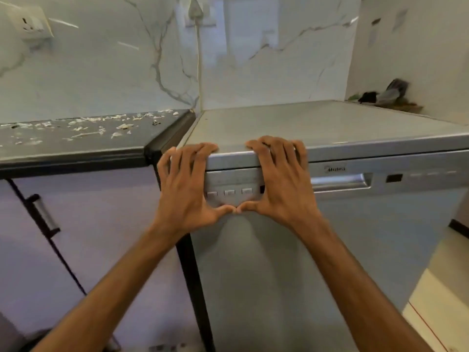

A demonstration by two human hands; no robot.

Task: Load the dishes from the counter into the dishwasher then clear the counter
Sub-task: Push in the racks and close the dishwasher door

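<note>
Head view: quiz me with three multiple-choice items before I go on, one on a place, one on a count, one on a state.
1. Where do the left hand and right hand rest?
A. On the black counter
B. On the top front edge of the dishwasher
C. On the cabinet handle

2. How many pale buttons show between the hands?
A. One
B. Five
C. Three

3. How is the dishwasher door?
A. Shut
B. Half open
C. Folded down flat

Answers: 1 B, the fingers of both hands lie over the appliance's top front edge. 2 C, three pale squares sit in a row between the hands. 3 A, the door front stands upright with no gap showing.
</note>
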